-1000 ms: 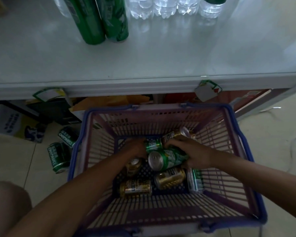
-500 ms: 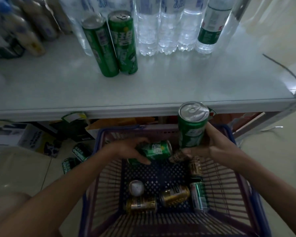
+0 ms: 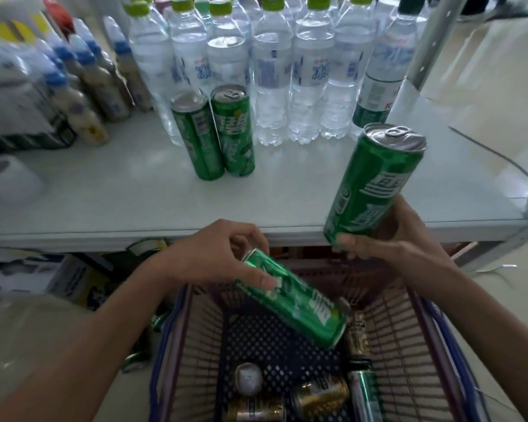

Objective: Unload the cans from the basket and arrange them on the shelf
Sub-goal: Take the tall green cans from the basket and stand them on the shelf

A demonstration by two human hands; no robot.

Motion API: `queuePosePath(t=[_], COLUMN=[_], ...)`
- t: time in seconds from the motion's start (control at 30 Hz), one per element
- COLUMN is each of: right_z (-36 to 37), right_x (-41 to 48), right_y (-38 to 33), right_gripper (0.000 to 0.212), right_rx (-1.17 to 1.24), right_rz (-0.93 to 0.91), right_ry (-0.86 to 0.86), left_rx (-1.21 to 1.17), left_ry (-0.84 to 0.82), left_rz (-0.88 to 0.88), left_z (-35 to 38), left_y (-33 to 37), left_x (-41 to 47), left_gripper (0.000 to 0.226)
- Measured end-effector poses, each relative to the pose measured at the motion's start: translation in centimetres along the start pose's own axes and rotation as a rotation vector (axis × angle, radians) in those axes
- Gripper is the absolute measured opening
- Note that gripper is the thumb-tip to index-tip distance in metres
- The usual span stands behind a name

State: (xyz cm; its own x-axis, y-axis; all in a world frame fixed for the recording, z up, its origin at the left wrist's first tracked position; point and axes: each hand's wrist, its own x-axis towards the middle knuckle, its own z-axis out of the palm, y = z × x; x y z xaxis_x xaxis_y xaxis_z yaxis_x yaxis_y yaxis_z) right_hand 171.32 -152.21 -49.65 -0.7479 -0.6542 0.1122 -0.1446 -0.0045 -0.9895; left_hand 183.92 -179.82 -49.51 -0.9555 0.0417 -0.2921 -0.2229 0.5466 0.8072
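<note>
Cans are the job, and I have one in each hand. My right hand (image 3: 387,239) grips a tall, slim green can (image 3: 374,184) by its lower end, almost upright and leaning a little left, its silver lid and pull tab facing up; it hangs over the front edge of the white shelf (image 3: 134,202), toward the shelf's right end. My left hand (image 3: 220,254) closes from above on a second green can (image 3: 293,296), which lies tilted, its far end under my fingers and its near end pointing down into the basket (image 3: 421,345).

Two more green cans (image 3: 214,132) of the same slim kind stand upright and touching on the shelf, near its middle, just in front of a row of clear water bottles (image 3: 287,80) with green caps. Blurred bottles with blue caps (image 3: 83,86) crowd the shelf's back left.

Down in the basket, on its dark perforated floor, lie short gold cans (image 3: 319,397), one can standing on end with its silver top (image 3: 248,377) showing, and a green can (image 3: 365,394) along the right wall. More green cans (image 3: 141,354) lie on the floor outside the basket's left wall.

Open shelf surface runs along the front edge on both sides of the standing pair, broadest at the left front. A metal upright (image 3: 421,56) rises at the shelf's back right, just beside the raised can.
</note>
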Motion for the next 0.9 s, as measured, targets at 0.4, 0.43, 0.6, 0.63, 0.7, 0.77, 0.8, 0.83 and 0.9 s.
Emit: queuePosePath(t=[0.4,0.43,0.6,0.63,0.7,0.77,0.8,0.83,0.9], right_z=[1.9,2.1,2.8,2.7,2.3,1.7,1.6,1.4,1.4], right_x=[5.6,5.8,6.7,6.9,7.1,7.1,7.2,7.3,7.6], right_y=[0.2,0.4,1.1,1.1,1.1,1.3,1.5,1.7,2.3], right_gripper=[0.063,0.062,0.063,0.064,0.065,0.068,0.071,0.074,0.080], right_rx=[-0.013,-0.016,-0.020,-0.039,-0.090,-0.133,-0.158,-0.188,-0.224], right_rz=[-0.091,-0.085,-0.066,-0.067,-0.063,-0.048,-0.035,-0.021,0.001], right_ry=[0.252,0.251,0.238,0.240,0.251,0.266,0.270,0.273,0.284], left_rx=[-0.520,-0.517,-0.552,-0.569,-0.577,-0.558,-0.533,-0.496,-0.401], left_ry=[0.605,0.643,0.786,0.816,0.867,0.899,0.915,0.925,0.928], left_rz=[0.387,0.409,0.453,0.451,0.447,0.452,0.450,0.445,0.442], left_z=[-4.8,-4.8,-4.1,-3.9,-3.6,-3.3,-3.2,-3.0,-2.6], left_y=[5.8,6.4,8.7,9.0,9.3,9.5,9.6,9.6,9.7], left_x=[2.7,3.1,4.8,5.3,6.3,7.4,8.0,8.5,9.5], left_gripper=[0.049,0.049,0.051,0.052,0.054,0.054,0.055,0.055,0.055])
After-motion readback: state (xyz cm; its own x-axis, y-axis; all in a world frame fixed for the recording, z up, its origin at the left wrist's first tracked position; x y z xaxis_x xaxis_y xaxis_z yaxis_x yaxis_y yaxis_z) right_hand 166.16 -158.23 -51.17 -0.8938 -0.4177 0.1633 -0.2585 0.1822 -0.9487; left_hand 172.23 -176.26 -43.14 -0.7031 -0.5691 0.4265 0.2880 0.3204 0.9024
